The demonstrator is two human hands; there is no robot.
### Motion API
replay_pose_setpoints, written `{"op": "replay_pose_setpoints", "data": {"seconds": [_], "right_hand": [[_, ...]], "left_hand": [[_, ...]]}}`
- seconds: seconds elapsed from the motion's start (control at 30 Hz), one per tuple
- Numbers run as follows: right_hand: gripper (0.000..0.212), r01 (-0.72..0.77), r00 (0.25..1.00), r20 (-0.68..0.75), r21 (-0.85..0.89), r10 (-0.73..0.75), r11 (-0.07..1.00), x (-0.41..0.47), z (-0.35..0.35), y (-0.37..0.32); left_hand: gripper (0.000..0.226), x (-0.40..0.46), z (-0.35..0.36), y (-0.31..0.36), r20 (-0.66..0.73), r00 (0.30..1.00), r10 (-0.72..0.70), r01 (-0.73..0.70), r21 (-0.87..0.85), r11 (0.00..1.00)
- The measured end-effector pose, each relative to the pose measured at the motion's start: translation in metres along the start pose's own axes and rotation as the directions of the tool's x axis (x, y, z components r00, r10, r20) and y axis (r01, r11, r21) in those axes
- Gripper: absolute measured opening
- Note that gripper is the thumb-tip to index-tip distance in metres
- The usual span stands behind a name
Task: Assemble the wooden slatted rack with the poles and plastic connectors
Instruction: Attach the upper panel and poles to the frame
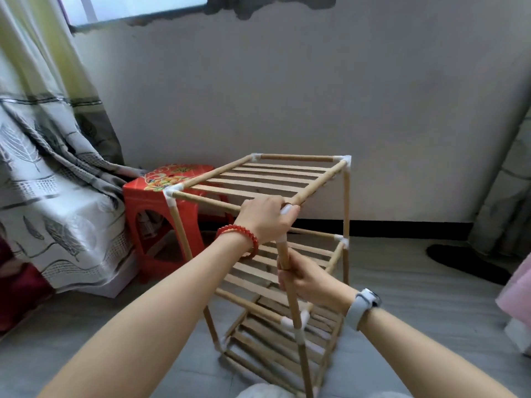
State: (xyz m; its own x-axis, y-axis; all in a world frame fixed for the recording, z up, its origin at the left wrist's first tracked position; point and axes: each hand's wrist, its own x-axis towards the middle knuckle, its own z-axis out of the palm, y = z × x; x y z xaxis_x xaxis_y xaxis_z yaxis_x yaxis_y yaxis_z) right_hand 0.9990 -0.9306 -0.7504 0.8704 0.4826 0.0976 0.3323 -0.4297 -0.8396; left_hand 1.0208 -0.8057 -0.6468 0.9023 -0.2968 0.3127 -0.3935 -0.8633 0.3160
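Observation:
The wooden slatted rack (258,179) stands upright on the floor with three slatted tiers joined by poles and white plastic connectors. My left hand (265,219) grips the near right top corner, its fingers curled over the white connector (286,209) there. Just below, my right hand (307,278) is wrapped around the near right upright pole (283,254). Another white connector (298,323) joins that pole to the middle tier. The far corners carry connectors too, one of them (346,160) at the top back right.
A red plastic stool (161,202) stands left of the rack, against a patterned curtain (43,182) draped over a low surface. A white wall rises behind. Grey floor spreads to the right, with a dark object (465,262) and something pink (517,294) at the right edge.

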Motion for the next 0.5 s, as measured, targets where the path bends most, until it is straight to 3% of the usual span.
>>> {"op": "replay_pose_setpoints", "data": {"seconds": [0.2, 0.5], "right_hand": [[0.008, 0.07, 0.997, 0.054, -0.231, -0.059, 0.97, 0.023, -0.024, -0.032], [0.015, 0.123, 0.985, 0.16, -0.43, -0.058, 0.895, 0.047, 0.001, -0.083]], "left_hand": [[0.036, 0.003, -0.025, -0.026, -0.156, 0.966, -0.205, 0.186, -0.128, 0.974], [0.045, -0.027, -0.058, -0.079, -0.217, 0.892, -0.397, 0.299, -0.378, 0.876]]}}
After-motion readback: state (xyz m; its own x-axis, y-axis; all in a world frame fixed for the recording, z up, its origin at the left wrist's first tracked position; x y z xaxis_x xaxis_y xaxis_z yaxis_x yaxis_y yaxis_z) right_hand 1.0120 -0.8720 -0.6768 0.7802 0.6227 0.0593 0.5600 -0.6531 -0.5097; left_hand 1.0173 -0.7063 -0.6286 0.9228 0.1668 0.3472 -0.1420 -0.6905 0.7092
